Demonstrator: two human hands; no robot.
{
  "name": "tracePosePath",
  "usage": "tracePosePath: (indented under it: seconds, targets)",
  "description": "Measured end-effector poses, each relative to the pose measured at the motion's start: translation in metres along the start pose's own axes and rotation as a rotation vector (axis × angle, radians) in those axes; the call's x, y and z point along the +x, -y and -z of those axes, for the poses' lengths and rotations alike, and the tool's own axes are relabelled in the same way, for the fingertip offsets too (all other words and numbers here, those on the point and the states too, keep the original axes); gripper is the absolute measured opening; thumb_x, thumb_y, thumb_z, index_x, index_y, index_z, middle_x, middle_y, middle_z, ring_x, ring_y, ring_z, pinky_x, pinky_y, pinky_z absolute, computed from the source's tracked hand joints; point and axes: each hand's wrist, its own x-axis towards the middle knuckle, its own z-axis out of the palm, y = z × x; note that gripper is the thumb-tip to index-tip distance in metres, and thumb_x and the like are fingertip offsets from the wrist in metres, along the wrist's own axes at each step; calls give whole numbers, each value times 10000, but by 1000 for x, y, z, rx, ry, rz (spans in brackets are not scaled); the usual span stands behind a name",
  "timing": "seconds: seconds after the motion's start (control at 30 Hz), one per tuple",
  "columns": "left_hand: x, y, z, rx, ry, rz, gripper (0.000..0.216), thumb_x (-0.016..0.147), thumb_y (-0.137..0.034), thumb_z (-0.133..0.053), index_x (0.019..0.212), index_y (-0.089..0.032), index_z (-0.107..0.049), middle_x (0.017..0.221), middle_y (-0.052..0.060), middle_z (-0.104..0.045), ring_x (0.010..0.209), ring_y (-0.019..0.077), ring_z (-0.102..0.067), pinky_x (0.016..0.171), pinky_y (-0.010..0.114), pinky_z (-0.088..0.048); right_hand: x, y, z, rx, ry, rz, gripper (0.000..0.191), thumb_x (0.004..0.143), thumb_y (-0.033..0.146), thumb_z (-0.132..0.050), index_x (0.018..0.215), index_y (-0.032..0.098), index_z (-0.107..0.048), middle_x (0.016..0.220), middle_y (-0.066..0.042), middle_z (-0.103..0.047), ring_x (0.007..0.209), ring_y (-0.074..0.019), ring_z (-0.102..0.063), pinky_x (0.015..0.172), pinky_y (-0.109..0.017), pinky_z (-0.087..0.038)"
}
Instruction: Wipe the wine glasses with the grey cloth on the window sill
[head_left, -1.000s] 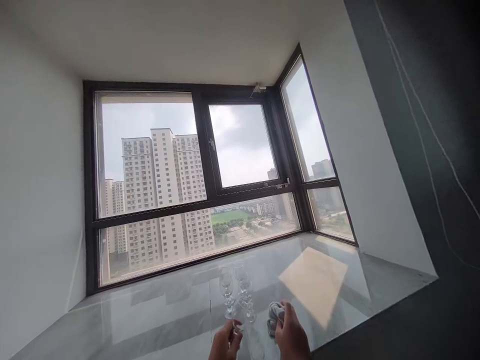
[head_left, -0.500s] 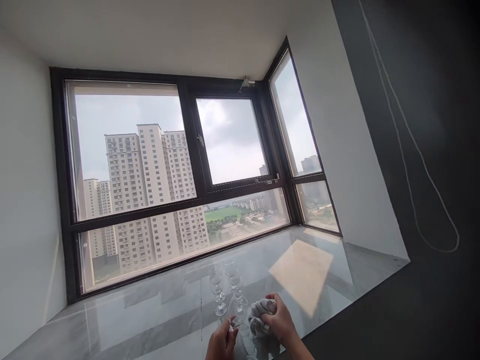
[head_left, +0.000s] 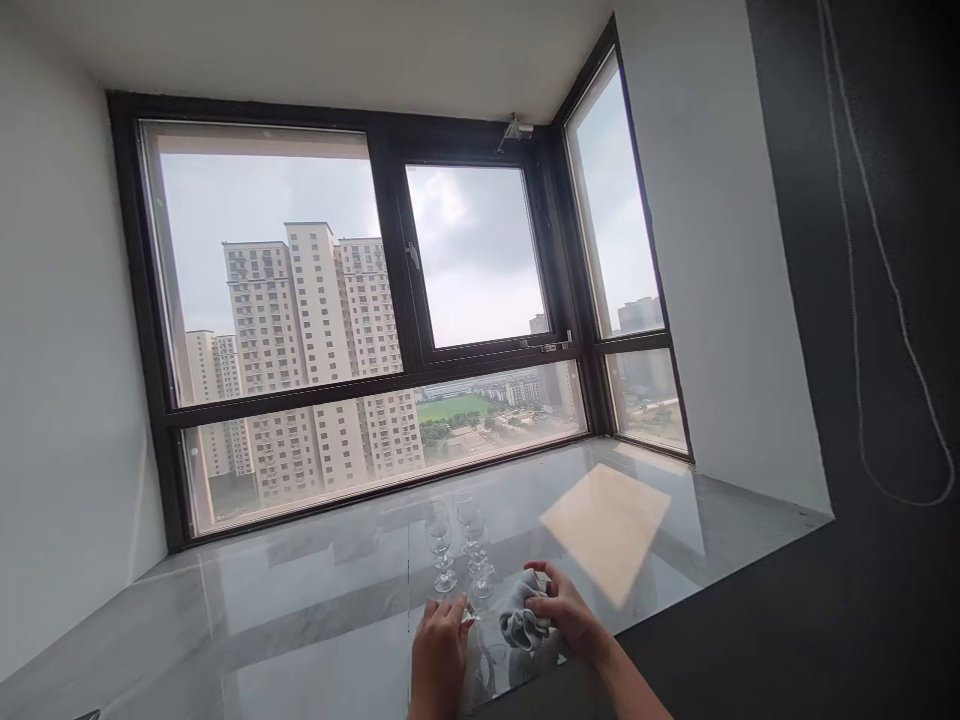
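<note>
My left hand is closed round the stem of a clear wine glass held low over the marble sill. My right hand grips a grey cloth pressed against that glass's bowl. Just beyond my hands stand two more clear wine glasses, upright on the sill: one to the left, the other to the right.
A wide glossy grey sill runs under a black-framed bay window looking out on tall apartment blocks. White walls close both sides. A dark wall with a thin white cord is at right. A bright sun patch lies on the sill.
The view tilted down and shifted. My right hand brought the cloth left onto the glass held by my left hand. Both hands sit higher in the picture.
</note>
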Motion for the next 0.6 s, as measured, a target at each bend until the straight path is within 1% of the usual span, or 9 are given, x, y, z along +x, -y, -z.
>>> tracePosePath:
  seconds: [0.1, 0.17, 0.27, 0.33, 0.4, 0.47, 0.53, 0.6]
  targets:
    - [1, -2, 2, 20, 32, 24, 431, 909, -131, -536, 1295, -219, -708, 1095, 73, -748, 1151, 259, -594, 976, 312, -449, 0, 0, 4, 76, -56, 29, 714, 454, 361, -905, 1079, 224, -588, 677, 36, -658, 543, -125, -552, 516, -233, -398]
    - [1, -4, 4, 9, 62, 21, 419, 877, -105, -541, 1219, -234, -745, 1072, 63, -742, 1152, 261, -580, 966, 325, -440, 1, -1, 4, 96, -106, 37, 729, 452, 403, -914, 1075, 227, -579, 689, 24, -674, 549, -139, -572, 518, -246, -417]
    - [0, -6, 6, -45, 75, 1, 392, 841, -80, -514, 1088, -231, -778, 1041, 58, -730, 1136, 256, -565, 961, 336, -426, 4, -1, -1, 62, -190, 36, 751, 371, 424, -928, 999, 232, -563, 657, 20, -669, 540, -162, -584, 510, -270, -442]
    - [-1, -5, 6, -114, 62, -24, 393, 837, -86, -487, 1068, -221, -775, 1024, 64, -724, 1120, 254, -560, 971, 343, -421, 5, 0, -6, 4, -243, 43, 740, 340, 419, -918, 955, 233, -552, 634, 25, -659, 522, -164, -577, 497, -275, -445]
    - [0, -2, 5, -193, 38, -43, 358, 849, -115, -471, 1022, -208, -770, 992, 72, -721, 1090, 257, -565, 963, 348, -424, 4, 1, -9, -57, -279, 58, 704, 380, 432, -891, 962, 230, -551, 658, 21, -666, 528, -168, -585, 496, -281, -456]
    - [2, 3, 2, -256, 3, -27, 276, 864, -171, -480, 906, -201, -751, 929, 76, -716, 1033, 262, -579, 925, 349, -434, 2, 2, -10, -111, -304, 78, 673, 448, 450, -850, 1006, 226, -548, 719, 5, -685, 573, -191, -619, 517, -300, -483]
    - [6, 10, -2, -309, -32, 46, 223, 880, -235, -496, 796, -211, -701, 865, 73, -711, 964, 261, -601, 871, 339, -444, 0, 2, -9, -192, -334, 98, 631, 504, 454, -799, 1034, 223, -545, 746, -7, -689, 623, -221, -648, 537, -320, -501]
    - [11, 18, -9, -363, -53, 144, 224, 901, -293, -496, 769, -224, -664, 835, 68, -714, 913, 254, -629, 835, 322, -451, 0, -1, -7, -321, -373, 143, 556, 546, 430, -744, 1026, 224, -554, 756, -20, -694, 689, -250, -676, 582, -335, -523]
